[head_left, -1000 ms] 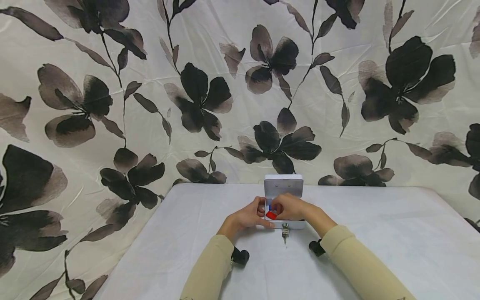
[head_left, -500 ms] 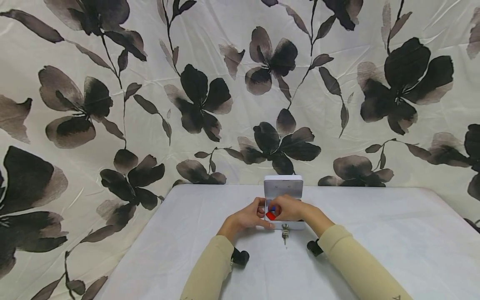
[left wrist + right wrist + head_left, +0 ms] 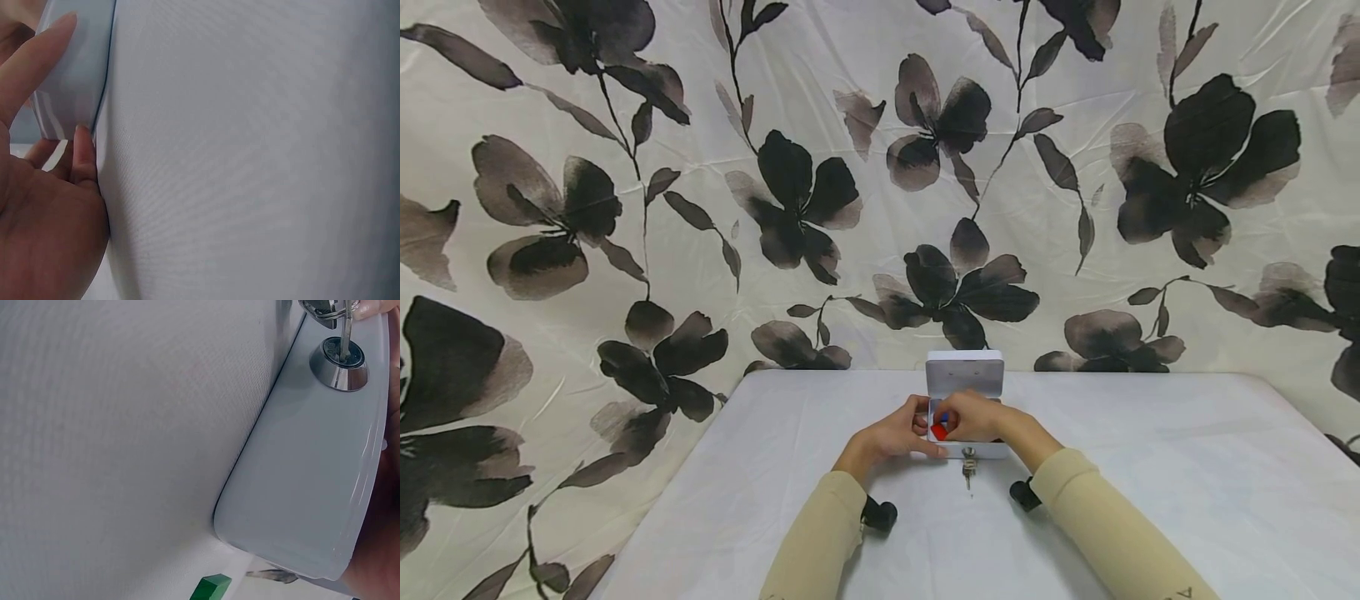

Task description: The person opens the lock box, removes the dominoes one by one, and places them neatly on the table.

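Note:
A small white metal lock box [image 3: 977, 451] stands on the table with its lid [image 3: 965, 377] raised. A key hangs from the front lock [image 3: 340, 365] with other keys [image 3: 969, 473] on a ring. My left hand [image 3: 891, 431] holds the box's left end, thumb on the front face and fingers round the side. My right hand [image 3: 973, 416] reaches into the box from above. Its fingertips pinch a small red block [image 3: 939, 431]. Something blue [image 3: 945, 417] shows beside those fingers; its shape is mostly hidden. The rest of the box's inside is covered by the hand.
A green block [image 3: 211, 589] and a shiny metal piece [image 3: 273, 575] lie near the box's right end in the right wrist view. White cloth covers the table [image 3: 760, 417]. A floral curtain [image 3: 820, 308] hangs behind the table.
The red block has turned and tipped slightly at my right fingertips. My right hand and forearm have shifted a little left; my left hand stays on the box.

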Action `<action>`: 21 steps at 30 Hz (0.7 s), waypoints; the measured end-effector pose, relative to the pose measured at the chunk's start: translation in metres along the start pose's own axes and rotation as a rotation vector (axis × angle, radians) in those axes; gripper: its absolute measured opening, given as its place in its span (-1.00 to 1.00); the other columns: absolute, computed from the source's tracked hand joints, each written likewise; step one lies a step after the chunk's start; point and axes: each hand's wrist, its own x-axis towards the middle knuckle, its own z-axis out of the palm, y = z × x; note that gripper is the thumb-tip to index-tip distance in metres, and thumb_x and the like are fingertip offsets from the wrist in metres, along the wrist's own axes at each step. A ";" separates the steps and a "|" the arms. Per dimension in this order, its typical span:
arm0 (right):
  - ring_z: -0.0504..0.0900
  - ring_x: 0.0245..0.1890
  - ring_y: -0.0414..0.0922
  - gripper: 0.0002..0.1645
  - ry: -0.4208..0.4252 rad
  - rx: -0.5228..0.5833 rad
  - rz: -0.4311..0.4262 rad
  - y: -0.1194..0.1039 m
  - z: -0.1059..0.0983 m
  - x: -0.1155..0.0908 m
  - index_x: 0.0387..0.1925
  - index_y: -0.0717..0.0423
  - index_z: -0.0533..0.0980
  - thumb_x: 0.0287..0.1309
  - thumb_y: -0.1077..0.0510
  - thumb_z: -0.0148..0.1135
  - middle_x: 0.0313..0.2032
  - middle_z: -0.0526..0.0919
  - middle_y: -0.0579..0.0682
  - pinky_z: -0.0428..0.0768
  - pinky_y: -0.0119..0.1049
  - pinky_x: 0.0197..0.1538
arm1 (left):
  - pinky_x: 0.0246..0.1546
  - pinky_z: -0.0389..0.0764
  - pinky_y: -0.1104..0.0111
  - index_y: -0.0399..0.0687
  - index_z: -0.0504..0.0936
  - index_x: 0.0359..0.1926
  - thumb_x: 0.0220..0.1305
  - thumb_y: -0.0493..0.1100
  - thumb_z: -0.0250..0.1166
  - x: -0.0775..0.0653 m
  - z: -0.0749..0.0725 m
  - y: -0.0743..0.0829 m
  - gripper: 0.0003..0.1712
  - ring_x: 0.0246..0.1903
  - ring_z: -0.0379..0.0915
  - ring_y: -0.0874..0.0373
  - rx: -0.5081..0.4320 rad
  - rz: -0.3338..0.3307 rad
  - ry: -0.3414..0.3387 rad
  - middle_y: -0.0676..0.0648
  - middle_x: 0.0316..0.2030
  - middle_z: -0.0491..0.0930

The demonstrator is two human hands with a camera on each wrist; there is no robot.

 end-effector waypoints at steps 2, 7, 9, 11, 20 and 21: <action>0.50 -0.43 -0.24 -0.68 0.001 -0.001 0.003 0.001 0.001 0.001 -0.04 0.21 0.68 0.14 0.28 0.49 -0.45 0.62 -0.13 0.52 -0.37 -0.26 | 0.09 0.33 0.28 -0.15 0.17 0.40 0.10 -0.27 0.57 0.000 0.000 0.000 -0.04 0.03 0.27 0.05 -0.002 -0.002 0.000 -0.10 -0.01 0.29; 0.51 -0.42 -0.23 -0.70 0.015 0.004 -0.011 0.002 0.001 0.000 -0.07 0.22 0.67 0.15 0.26 0.48 -0.44 0.62 -0.12 0.54 -0.35 -0.25 | 0.08 0.32 0.25 -0.12 0.20 0.37 0.08 -0.27 0.58 0.001 0.000 -0.002 -0.06 0.03 0.27 0.04 0.005 -0.001 0.004 -0.10 -0.02 0.29; 0.52 -0.40 -0.22 -0.69 0.028 0.009 -0.017 0.002 0.001 -0.001 -0.05 0.24 0.66 0.16 0.26 0.47 -0.41 0.63 -0.11 0.55 -0.33 -0.23 | 0.08 0.32 0.25 -0.11 0.21 0.36 0.08 -0.27 0.59 0.001 0.000 -0.002 -0.06 0.02 0.27 0.05 0.011 -0.005 0.007 -0.09 -0.02 0.30; 0.54 -0.39 -0.21 -0.66 0.043 0.021 -0.013 0.003 0.001 -0.002 -0.03 0.25 0.65 0.16 0.25 0.48 -0.39 0.64 -0.10 0.57 -0.32 -0.21 | 0.07 0.33 0.25 -0.10 0.21 0.36 0.07 -0.27 0.59 0.001 0.001 -0.002 -0.06 0.02 0.28 0.06 0.014 -0.009 0.008 -0.08 -0.03 0.30; 0.56 -0.36 -0.21 -0.58 0.105 0.079 -0.030 0.005 -0.004 -0.010 0.01 0.31 0.64 0.12 0.24 0.51 -0.36 0.67 -0.07 0.58 -0.34 -0.20 | 0.07 0.35 0.24 -0.09 0.22 0.36 0.06 -0.25 0.61 0.001 0.000 -0.001 -0.05 0.03 0.28 0.05 0.040 -0.025 0.024 -0.10 -0.01 0.33; 0.56 -0.35 -0.21 -0.59 0.109 0.086 -0.025 0.004 -0.005 -0.010 0.01 0.30 0.64 0.12 0.24 0.51 -0.36 0.67 -0.07 0.58 -0.34 -0.19 | 0.08 0.36 0.24 -0.09 0.22 0.36 0.06 -0.25 0.61 0.001 0.000 -0.001 -0.05 0.03 0.29 0.05 0.041 -0.024 0.024 -0.10 -0.01 0.34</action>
